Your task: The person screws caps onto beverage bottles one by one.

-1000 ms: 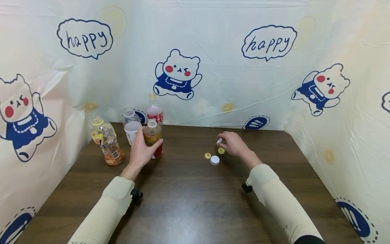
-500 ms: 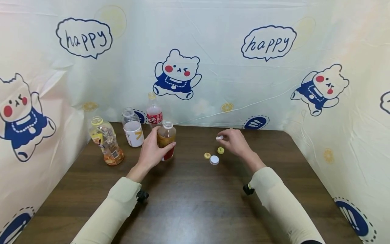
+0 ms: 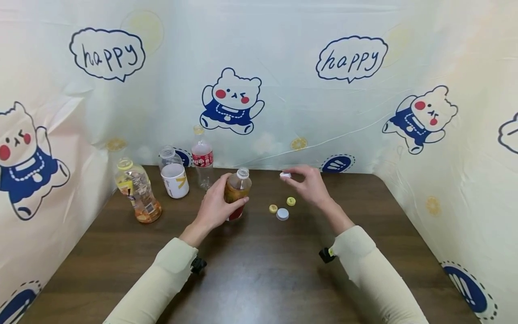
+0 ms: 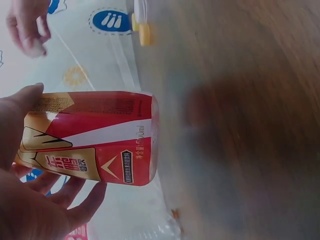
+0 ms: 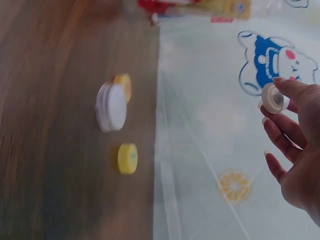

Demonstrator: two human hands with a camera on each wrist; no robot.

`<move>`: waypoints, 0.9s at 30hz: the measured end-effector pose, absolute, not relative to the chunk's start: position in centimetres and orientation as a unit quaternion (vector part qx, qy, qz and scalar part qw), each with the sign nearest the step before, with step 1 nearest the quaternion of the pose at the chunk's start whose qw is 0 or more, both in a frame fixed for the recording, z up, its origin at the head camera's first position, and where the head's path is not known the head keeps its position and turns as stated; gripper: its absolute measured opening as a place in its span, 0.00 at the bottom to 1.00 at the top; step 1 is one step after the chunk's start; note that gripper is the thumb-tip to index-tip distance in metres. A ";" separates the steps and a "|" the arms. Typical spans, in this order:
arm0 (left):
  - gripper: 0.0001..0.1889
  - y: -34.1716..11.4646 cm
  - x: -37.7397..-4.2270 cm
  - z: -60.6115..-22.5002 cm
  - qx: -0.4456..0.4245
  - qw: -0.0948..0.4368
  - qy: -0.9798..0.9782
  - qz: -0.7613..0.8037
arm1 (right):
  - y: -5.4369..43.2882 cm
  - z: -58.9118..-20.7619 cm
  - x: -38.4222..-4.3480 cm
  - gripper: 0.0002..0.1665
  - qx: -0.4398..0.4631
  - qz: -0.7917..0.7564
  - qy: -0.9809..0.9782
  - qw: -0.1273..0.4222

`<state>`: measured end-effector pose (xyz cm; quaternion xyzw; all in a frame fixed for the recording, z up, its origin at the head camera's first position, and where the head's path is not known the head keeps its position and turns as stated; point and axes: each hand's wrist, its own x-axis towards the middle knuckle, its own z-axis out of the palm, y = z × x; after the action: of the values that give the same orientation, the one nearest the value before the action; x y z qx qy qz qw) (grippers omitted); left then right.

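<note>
My left hand [image 3: 215, 203] grips an uncapped drink bottle [image 3: 238, 191] round its middle, upright. In the left wrist view its red and gold label [image 4: 110, 135] faces the camera, with the fingers below and the thumb above. To the right, my right hand [image 3: 309, 185] pinches a small white bottle cap [image 3: 285, 175] above the table. The right wrist view shows that white cap [image 5: 274, 98] between thumb and fingertips, its hollow side visible. Below this hand lie a larger white lid [image 3: 283, 214] and two yellow caps, one nearer [image 3: 291, 201] and one further left [image 3: 273, 209].
Left of my left hand stand three more uncapped containers: a curvy yellow-necked bottle [image 3: 139, 193], a clear jar with a white label [image 3: 175, 175] and a red-labelled clear bottle [image 3: 203, 159]. A printed curtain [image 3: 283, 103] hangs behind the brown table [image 3: 259, 274].
My left hand has carried the drink bottle rightward, away from the other containers. My right hand has lifted the small white cap higher, and its hollow underside now tips into view.
</note>
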<state>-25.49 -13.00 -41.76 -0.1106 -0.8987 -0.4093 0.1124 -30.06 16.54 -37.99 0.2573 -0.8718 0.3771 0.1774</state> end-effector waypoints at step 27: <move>0.42 -8.5 -24.7 -42.2 -0.153 0.085 -0.898 -0.403 | 12.3 -37.5 -27.2 0.21 0.244 0.599 -0.758 0.087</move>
<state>-24.73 -8.46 -42.16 -0.1531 -0.8982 -0.4031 0.0854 -27.17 12.33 -37.47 0.2445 -0.7577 0.5988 0.0872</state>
